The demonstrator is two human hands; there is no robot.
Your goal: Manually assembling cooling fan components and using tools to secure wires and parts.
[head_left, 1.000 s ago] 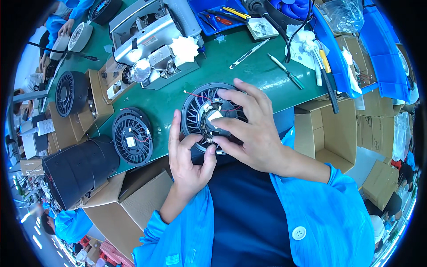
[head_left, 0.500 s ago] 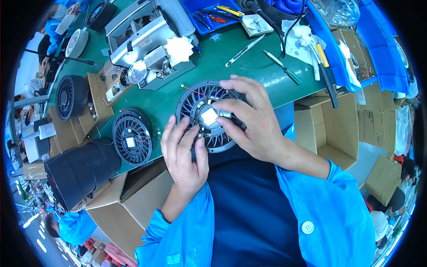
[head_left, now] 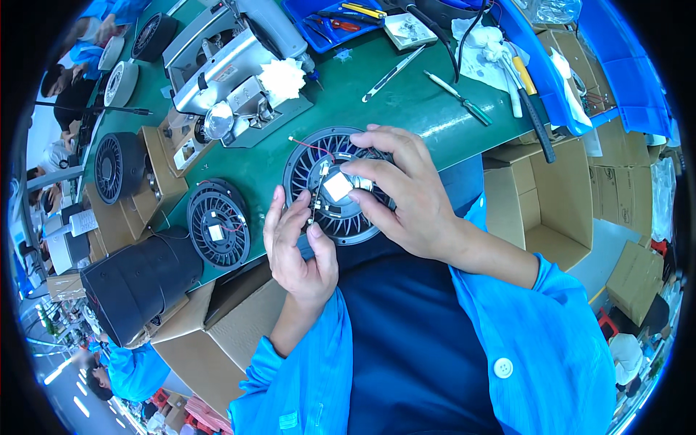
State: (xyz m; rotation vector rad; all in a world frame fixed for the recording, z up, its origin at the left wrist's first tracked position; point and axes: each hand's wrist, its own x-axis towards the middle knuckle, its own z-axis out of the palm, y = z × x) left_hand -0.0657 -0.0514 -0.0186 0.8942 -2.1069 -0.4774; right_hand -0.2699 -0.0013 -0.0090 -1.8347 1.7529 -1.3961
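A round black finned plate (head_left: 335,235) lies near the bench edge. At its centre sits a small square part with a white top (head_left: 337,187). My right hand (head_left: 417,199) arches over the plate, thumb and index finger closed on the square part's right side; the palm side is hidden. At the plate's left, my left hand (head_left: 301,257) pinches a small wire connector (head_left: 311,222) between thumb and fingertip, its other fingers loosely curled. A thin red wire (head_left: 312,147) with a white plug runs off the plate's upper left.
Similar finned plates (head_left: 217,230) lie stacked at left, by a black cylinder (head_left: 141,283). A grey metal machine (head_left: 232,80) stands behind. A screwdriver (head_left: 458,98), tweezers (head_left: 393,74), and a hammer (head_left: 535,127) lie farther right. Cardboard boxes (head_left: 554,196) flank the bench; other people work far left.
My left thumb and fingertips have shifted slightly left, uncovering more wiring on the plate. My right hand keeps its hold at the centre. The whole view has shifted a little.
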